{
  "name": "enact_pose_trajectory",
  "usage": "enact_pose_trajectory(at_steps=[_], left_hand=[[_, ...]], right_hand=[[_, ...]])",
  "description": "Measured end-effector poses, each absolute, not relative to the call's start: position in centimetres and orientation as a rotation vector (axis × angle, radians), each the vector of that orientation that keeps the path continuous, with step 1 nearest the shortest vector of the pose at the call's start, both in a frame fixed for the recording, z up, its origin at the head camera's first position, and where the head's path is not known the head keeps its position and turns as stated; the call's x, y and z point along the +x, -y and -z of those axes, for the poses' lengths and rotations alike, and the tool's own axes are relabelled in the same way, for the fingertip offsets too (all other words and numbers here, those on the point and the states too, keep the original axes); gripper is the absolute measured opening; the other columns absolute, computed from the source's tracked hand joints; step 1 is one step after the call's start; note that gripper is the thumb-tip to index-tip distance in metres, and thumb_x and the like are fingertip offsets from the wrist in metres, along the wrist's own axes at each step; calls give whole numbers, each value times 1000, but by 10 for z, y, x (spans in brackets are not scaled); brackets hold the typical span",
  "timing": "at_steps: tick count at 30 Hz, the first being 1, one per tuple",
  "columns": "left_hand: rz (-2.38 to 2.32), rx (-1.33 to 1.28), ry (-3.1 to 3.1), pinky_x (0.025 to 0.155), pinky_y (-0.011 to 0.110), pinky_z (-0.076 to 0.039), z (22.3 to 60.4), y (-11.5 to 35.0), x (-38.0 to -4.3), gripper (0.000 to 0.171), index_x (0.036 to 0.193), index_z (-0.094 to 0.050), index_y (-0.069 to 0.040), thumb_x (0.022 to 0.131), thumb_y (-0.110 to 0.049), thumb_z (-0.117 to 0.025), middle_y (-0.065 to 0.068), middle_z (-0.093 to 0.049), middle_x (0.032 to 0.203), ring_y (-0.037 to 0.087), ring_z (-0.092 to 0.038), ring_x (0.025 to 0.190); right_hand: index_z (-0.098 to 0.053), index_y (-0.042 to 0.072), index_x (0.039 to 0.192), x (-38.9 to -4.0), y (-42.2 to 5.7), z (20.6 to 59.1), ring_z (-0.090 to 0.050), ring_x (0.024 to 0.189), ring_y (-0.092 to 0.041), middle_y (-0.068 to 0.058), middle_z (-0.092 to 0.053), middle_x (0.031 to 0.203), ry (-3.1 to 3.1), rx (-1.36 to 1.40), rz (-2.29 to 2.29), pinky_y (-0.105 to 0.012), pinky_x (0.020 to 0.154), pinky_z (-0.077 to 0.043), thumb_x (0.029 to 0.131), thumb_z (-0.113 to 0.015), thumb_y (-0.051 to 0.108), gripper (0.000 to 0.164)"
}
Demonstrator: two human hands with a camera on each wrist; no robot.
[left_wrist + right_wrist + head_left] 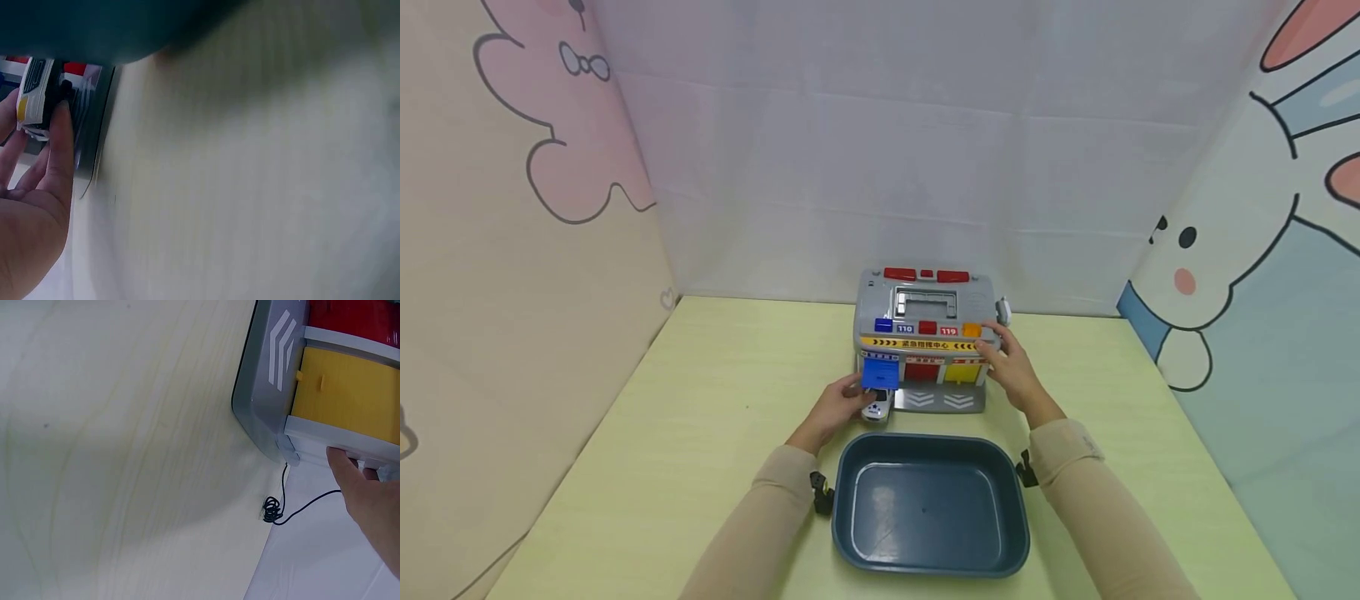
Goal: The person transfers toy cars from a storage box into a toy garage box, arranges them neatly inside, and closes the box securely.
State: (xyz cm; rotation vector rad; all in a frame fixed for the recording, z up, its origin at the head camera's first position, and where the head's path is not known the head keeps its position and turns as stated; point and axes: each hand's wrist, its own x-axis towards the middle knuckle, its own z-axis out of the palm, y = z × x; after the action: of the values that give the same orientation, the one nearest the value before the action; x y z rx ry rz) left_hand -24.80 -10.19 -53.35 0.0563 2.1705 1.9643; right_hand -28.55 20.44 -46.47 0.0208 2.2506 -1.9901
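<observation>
A grey toy garage [928,342] stands at the far side of the table, with a handle on its roof and blue, red and yellow doors. The blue door [880,372] at its left is swung up. My left hand [837,407] pinches a small white toy police car [876,410] between thumb and fingers, just under that door on the ramp. In the left wrist view the car [34,90] shows its side and a black wheel. My right hand [1017,377] grips the garage's right front corner, fingers near the orange button [972,330], beside the shut yellow door [347,394].
A dark blue plastic basin [928,517] sits in front of the garage, between the forearms. A coiled black cable [272,509] lies beside the garage in the right wrist view. A white cloth wall [910,167] rises behind the table.
</observation>
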Motion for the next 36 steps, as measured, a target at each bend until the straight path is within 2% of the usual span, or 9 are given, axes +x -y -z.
enact_pose_trajectory(at_steps=[4,9,14,21,26,30,36], left_hand=[[-1993,23,-2200,77,39,-55,534,100,-248,50,140,-50,-2,93,-8,-66,25,-58,128,35,-60,111],[-2001,-20,-2225,76,36,-55,535,99,-248,49,138,-49,-2,93,-11,-68,24,-63,120,31,-63,103],[-2028,-19,-2185,79,38,-55,534,98,-248,54,136,-40,1,92,-12,-69,26,-64,114,31,-64,100],[-2070,-40,-2040,92,43,-50,537,103,-248,77,147,-18,0,90,-11,-70,29,-59,122,34,-62,107],[-2069,31,-1961,103,49,-40,536,106,-247,93,153,-8,-6,86,-4,-72,30,-54,130,38,-56,117],[-2027,98,-1955,106,51,-35,533,107,-245,101,155,-3,-7,83,6,-72,30,-49,134,40,-51,123],[-2019,94,-1955,104,49,-39,532,106,-246,101,156,-3,-7,81,15,-68,29,-46,138,39,-50,123]], right_hand=[[-28,14,151,-285,-204,465,-40,119,-35,-23,-30,148,-2258,27,1990,-56,107,-30,102,-53,23,55],[-28,14,151,-286,-204,465,-39,123,-37,-23,-29,149,-2259,26,1992,-56,108,-29,102,-53,24,56],[-28,14,151,-287,-204,466,-36,129,-39,-23,-27,151,-2249,24,2005,-56,108,-28,102,-53,25,57],[-28,14,151,-286,-204,465,-36,128,-39,-23,-27,151,-2257,21,1989,-57,108,-28,102,-53,25,56],[-28,14,151,-286,-204,463,-37,127,-39,-24,-28,150,-2247,12,2004,-57,108,-28,102,-54,26,58],[-28,14,151,-286,-204,463,-38,126,-38,-24,-28,149,-2229,20,2009,-56,108,-28,102,-54,25,57],[-28,14,151,-287,-205,467,-39,124,-38,-24,-29,148,-2233,2,2009,-56,108,-28,101,-54,28,58]])
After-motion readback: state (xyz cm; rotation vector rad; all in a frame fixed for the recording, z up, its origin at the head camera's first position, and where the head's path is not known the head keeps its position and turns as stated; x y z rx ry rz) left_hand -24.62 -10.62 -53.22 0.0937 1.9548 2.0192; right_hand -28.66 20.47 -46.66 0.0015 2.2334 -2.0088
